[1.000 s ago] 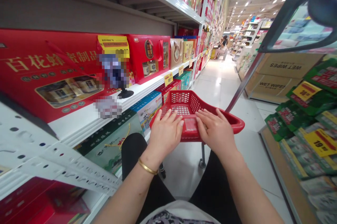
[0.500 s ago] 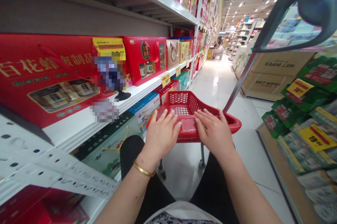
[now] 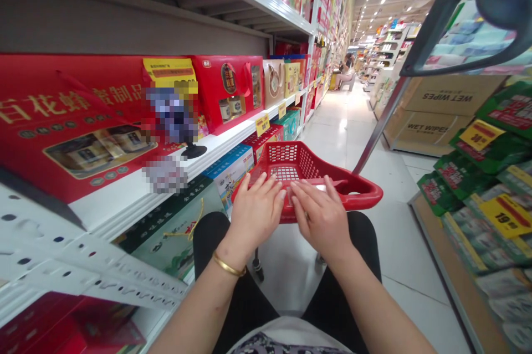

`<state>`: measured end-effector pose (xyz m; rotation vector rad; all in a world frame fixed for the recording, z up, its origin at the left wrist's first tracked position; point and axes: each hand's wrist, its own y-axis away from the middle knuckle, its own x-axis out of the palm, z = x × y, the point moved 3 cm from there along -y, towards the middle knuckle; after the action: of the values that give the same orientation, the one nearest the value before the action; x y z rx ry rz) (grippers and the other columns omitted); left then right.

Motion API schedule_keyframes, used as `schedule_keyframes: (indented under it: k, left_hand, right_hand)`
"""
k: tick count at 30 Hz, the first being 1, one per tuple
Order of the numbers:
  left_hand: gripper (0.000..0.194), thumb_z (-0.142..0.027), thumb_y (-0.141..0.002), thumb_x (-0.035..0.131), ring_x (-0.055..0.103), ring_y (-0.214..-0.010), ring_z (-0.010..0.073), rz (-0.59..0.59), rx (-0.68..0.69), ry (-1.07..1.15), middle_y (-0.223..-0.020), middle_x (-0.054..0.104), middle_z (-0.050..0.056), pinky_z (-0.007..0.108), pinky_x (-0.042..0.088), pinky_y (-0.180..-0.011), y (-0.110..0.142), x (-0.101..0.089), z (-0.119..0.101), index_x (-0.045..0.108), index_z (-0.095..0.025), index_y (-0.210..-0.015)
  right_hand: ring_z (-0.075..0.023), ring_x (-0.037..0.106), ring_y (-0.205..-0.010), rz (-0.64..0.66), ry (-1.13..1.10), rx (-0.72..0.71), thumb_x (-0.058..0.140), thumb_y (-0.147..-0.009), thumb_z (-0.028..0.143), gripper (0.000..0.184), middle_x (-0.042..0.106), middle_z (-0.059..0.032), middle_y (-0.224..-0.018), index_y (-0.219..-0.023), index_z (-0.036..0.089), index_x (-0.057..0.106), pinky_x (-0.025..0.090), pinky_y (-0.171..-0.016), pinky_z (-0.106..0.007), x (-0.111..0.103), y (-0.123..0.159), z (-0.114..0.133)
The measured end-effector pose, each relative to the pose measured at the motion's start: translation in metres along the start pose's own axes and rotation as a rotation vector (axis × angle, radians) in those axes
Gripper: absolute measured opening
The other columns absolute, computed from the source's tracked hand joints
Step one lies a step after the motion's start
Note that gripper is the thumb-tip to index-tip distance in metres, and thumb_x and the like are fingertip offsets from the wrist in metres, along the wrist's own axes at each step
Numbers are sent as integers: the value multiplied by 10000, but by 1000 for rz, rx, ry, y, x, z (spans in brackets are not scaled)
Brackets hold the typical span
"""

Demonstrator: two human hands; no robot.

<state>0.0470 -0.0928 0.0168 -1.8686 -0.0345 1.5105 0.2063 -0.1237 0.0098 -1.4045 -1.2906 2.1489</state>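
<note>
A red plastic shopping basket (image 3: 310, 161) with lattice walls, on a wheeled frame, stands in front of my knees. My left hand (image 3: 256, 207) lies flat on the left part of its near rim, fingers stretched forward and a gold bangle on the wrist. On the middle of that rim rests my right hand (image 3: 320, 213), fingers extended and partly covering the pale label plate. Neither hand grips anything. Inside the basket, only the lattice bottom shows; its near part is hidden behind the rim and my hands. A grey handle (image 3: 424, 27) on a metal pole rises at the basket's right.
Shelves on the left hold red gift boxes (image 3: 226, 91) and a pixelated object with a black base (image 3: 194, 151). Green packs (image 3: 465, 177) and wet-wipe cartons (image 3: 432, 127) line the right side. Far down the tiled aisle (image 3: 332, 116), a person (image 3: 346, 72) sits.
My right hand has slid left along the basket's near rim, closer to my left hand. My left hand stays in place. The view has shifted slightly.
</note>
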Motion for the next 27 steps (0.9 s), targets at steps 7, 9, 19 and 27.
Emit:
schedule_keyframes:
  k: [7, 9, 19, 27]
  left_hand:
    - [423, -324, -1082, 367, 579, -1359, 287, -29, -27, 51, -1376, 674, 74, 578, 280, -1237, -1, 4, -3, 704, -203, -1307]
    - [414, -315, -1080, 379, 583, -1355, 288, -41, -32, 57, -1365, 681, 77, 579, 278, -1238, -1, 5, -2, 703, -200, -1310]
    - [398, -313, -1077, 392, 613, -1318, 299, -62, 8, 61, -1331, 705, 56, 592, 275, -1233, -2, 5, 8, 718, -194, -1273]
    - [395, -286, -1065, 400, 598, -1337, 286, -58, 21, 61, -1385, 670, 71, 584, 275, -1231, -1, 5, 7, 670, -196, -1337]
  right_hand:
    - [-255, 652, -1266, -318, 110, 208, 530, -984, 183, 333, 732, -71, -1270, -1284, 231, 666, 323, -1232, -569, -13, 20, -53]
    - [-252, 634, -1291, -334, 102, 110, 566, -960, 161, 388, 726, -68, -1284, -1335, 242, 627, 295, -1247, -577, 0, 20, -35]
    - [-264, 663, -1247, -434, 100, -234, 660, -945, 192, 282, 774, -46, -1171, -1224, 216, 685, 98, -1276, -643, 32, 36, -25]
    - [-246, 671, -1234, -412, 73, -198, 664, -928, 143, 350, 773, -42, -1174, -1270, 214, 667, 148, -1285, -596, 46, 27, 9]
